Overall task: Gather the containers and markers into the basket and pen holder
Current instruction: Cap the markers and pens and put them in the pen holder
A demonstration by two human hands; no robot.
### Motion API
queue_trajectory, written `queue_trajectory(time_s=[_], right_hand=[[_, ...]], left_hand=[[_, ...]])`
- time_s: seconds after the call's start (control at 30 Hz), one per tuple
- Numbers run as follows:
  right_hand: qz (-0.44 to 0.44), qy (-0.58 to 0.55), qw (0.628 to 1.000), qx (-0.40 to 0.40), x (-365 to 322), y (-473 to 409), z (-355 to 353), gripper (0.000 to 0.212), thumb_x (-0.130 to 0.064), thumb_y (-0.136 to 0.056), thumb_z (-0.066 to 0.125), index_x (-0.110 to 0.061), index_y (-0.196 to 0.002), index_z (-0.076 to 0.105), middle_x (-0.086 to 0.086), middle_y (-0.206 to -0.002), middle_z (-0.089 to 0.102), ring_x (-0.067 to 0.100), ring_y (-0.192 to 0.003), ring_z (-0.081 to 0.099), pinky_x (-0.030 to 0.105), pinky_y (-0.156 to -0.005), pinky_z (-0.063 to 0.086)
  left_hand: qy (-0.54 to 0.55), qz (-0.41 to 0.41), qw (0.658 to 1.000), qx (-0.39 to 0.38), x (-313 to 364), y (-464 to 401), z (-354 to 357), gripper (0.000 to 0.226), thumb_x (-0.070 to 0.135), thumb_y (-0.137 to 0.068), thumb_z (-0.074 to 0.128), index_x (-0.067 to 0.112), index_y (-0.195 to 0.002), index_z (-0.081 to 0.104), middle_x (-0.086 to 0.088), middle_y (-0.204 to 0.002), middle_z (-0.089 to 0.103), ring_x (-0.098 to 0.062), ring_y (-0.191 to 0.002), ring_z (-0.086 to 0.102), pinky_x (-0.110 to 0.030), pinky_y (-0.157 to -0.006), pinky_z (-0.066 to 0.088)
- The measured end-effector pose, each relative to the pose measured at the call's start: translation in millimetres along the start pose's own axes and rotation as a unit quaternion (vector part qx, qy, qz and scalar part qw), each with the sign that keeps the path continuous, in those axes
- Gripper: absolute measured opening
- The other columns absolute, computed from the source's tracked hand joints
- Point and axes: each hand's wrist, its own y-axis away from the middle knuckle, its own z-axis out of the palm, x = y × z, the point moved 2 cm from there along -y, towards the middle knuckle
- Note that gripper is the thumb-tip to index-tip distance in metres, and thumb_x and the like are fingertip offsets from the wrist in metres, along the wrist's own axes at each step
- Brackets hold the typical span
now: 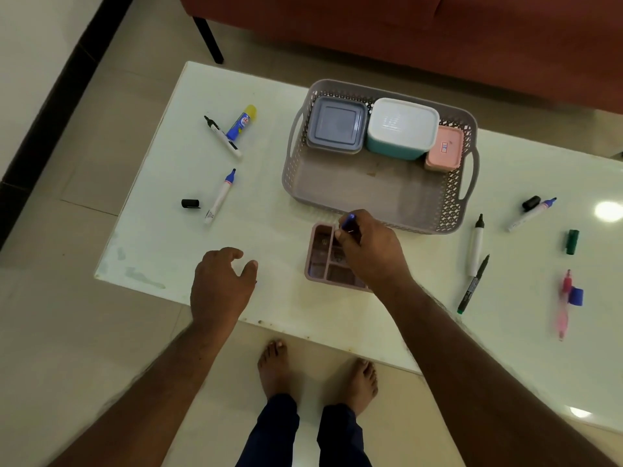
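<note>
The grey basket [337, 193] holds a grey-lidded container [337, 126], a white-lidded teal container [401, 128] and a small pink container [444, 148]. In front of it stands the mauve pen holder [318, 261]. My right hand [371, 251] pinches a blue-capped marker [348, 221] upright over the holder. My left hand [222, 281] hovers above the table with loosely curled fingers, holding nothing. Loose markers lie on the left: a black one [222, 136] and a blue one [220, 195]. On the right lie a blue marker [531, 214], a black marker [476, 244], a thin green pen [473, 284] and a pink pen [564, 305].
A blue and yellow tube [242, 122] lies at the far left. Loose caps sit around: black [190, 203], black [531, 202], green [572, 241], blue [575, 295]. The white table [161, 230] ends near my bare feet. A red sofa stands behind.
</note>
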Motion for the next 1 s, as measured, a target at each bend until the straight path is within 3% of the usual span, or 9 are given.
queue_trajectory(time_s=[0.3,0.43,0.63,0.77,1.0], right_hand=[[0.006,0.025,1.000,0.012,-1.0,-9.1,6.5,0.028,-0.033,-0.097,0.056,-0.025,-0.124,0.053,-0.001,-0.108,0.069,0.017,-0.090,0.067,0.036,-0.081,0.058],[-0.001,0.011,1.000,0.015,-4.3,-9.5,8.6,0.047,-0.033,-0.096,0.060,-0.031,-0.139,0.043,-0.002,-0.116,0.069,0.017,-0.093,0.068,0.040,-0.085,0.058],[0.038,-0.046,0.998,0.023,-5.2,-9.7,-3.4,0.081,-0.039,-0.081,0.078,-0.028,-0.147,0.033,-0.005,-0.132,0.058,0.013,-0.096,0.064,0.032,-0.081,0.055],[0.036,-0.052,0.997,0.041,-3.8,-5.2,-10.4,0.081,-0.041,-0.078,0.080,-0.028,-0.145,0.036,-0.004,-0.130,0.059,0.012,-0.091,0.064,0.026,-0.075,0.048],[0.013,-0.089,0.985,0.147,-7.9,4.9,-17.3,0.081,-0.047,-0.076,0.080,-0.026,-0.142,0.039,-0.007,-0.127,0.057,0.010,-0.096,0.062,0.032,-0.085,0.055]], left_hand=[[-0.006,-0.058,0.997,-0.056,-10.4,2.2,17.9,0.042,0.034,-0.089,0.067,0.016,-0.125,0.057,-0.008,-0.123,0.054,-0.028,-0.100,0.061,-0.035,-0.081,0.046],[0.001,-0.063,0.996,-0.060,-12.0,0.4,20.9,0.040,0.032,-0.089,0.067,0.015,-0.124,0.057,-0.008,-0.123,0.053,-0.027,-0.098,0.061,-0.037,-0.082,0.048],[0.000,-0.059,0.996,-0.064,-14.1,-2.9,20.6,0.042,0.033,-0.087,0.069,0.015,-0.122,0.056,-0.008,-0.119,0.053,-0.028,-0.096,0.060,-0.036,-0.081,0.049],[0.005,-0.064,0.996,-0.062,-14.5,-5.4,22.4,0.041,0.030,-0.086,0.070,0.014,-0.121,0.057,-0.008,-0.118,0.053,-0.028,-0.096,0.059,-0.035,-0.081,0.047],[0.031,-0.057,0.995,-0.070,-13.3,-8.0,22.7,0.039,0.020,-0.085,0.071,0.011,-0.120,0.057,-0.008,-0.116,0.053,-0.015,-0.086,0.047,-0.026,-0.077,0.038]])
